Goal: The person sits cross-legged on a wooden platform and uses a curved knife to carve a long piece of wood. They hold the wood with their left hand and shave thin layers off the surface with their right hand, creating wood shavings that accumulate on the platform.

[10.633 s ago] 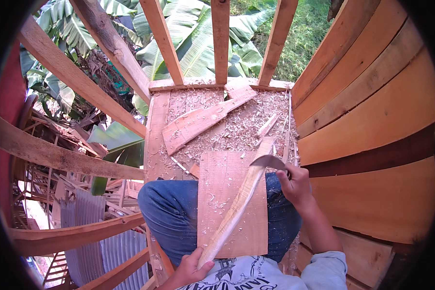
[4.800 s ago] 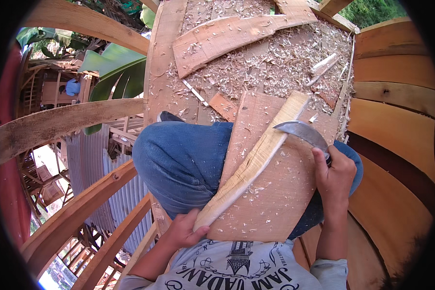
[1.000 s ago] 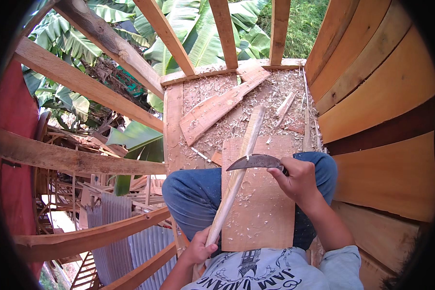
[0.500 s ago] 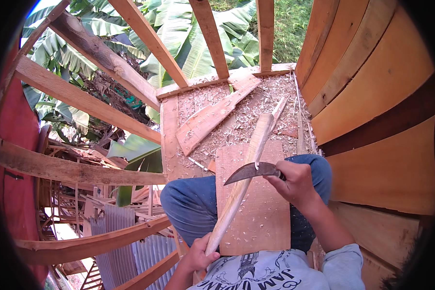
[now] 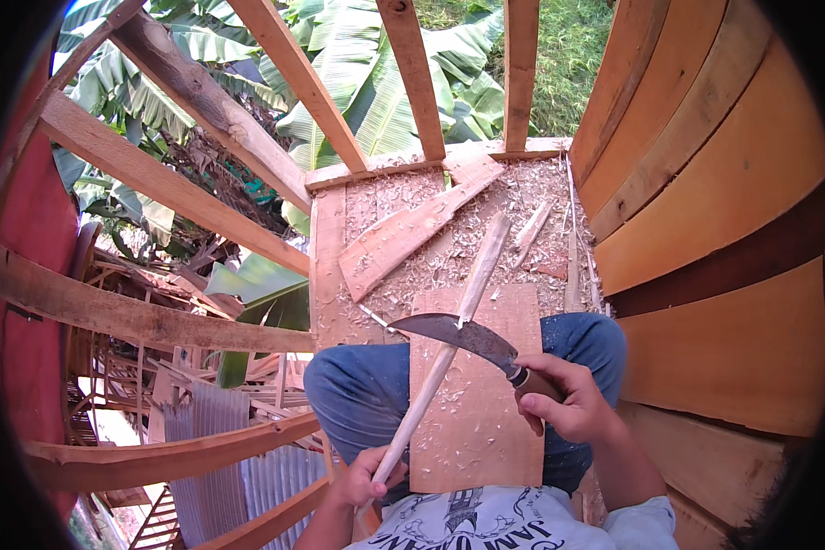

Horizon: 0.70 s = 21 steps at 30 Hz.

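My left hand [image 5: 373, 477] is closed round the lower end of a long pale wooden stick [image 5: 430, 389], which slants up and away to the right. In my right hand [image 5: 570, 401] is the brown handle of a curved knife [image 5: 456, 332]. Its dark blade lies across the stick near mid-length, with a small pale shaving at the contact. Beneath them a flat wooden board [image 5: 486, 431] rests over my lap between my knees, sprinkled with shavings.
Wood shavings [image 5: 394, 197] cover the plank floor ahead. A paddle-shaped board [image 5: 408, 229] and a short wood piece [image 5: 533, 235] lie there. Slatted wooden rails [image 5: 156, 312] stand at the left and far side; a plank wall [image 5: 724, 330] rises on the right.
The blade has turned and its handle has come nearer to me, with my right hand lower. The stick has rolled a little in my left hand. The whole view has shifted slightly.
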Tool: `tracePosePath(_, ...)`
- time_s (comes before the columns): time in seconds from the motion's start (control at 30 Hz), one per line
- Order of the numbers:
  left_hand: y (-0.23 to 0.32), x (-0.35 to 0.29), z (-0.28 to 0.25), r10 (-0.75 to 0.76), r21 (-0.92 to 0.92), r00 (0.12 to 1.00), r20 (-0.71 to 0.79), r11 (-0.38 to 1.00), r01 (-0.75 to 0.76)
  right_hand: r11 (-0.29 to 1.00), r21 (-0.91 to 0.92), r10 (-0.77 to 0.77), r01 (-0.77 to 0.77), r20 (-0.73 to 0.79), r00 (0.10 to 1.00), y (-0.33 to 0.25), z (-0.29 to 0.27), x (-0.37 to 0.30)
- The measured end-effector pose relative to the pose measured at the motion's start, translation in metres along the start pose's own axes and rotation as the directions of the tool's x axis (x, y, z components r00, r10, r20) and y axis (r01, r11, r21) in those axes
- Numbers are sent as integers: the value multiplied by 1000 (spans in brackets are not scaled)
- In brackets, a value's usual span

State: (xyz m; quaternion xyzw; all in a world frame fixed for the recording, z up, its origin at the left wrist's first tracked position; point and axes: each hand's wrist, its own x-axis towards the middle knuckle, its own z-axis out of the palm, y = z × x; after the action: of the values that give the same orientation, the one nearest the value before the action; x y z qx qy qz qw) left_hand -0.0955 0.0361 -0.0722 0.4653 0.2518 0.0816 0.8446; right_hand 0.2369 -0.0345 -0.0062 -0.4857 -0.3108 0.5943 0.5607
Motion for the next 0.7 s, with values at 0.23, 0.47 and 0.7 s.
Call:
tracePosePath(0.23,16,6,-1,41,176,999,1,984,-40,909,-392,-48,143,242,969,1,-1,-6)
tracePosePath(0.47,31,13,13,56,242,998,-30,969,-47,978,-191,-68,77,57,996,12,-9,-17)
tracePosePath(0.7,31,8,18,25,211,998,-63,977,-11,725,-589,-434,357,11,901,9,-13,-11)
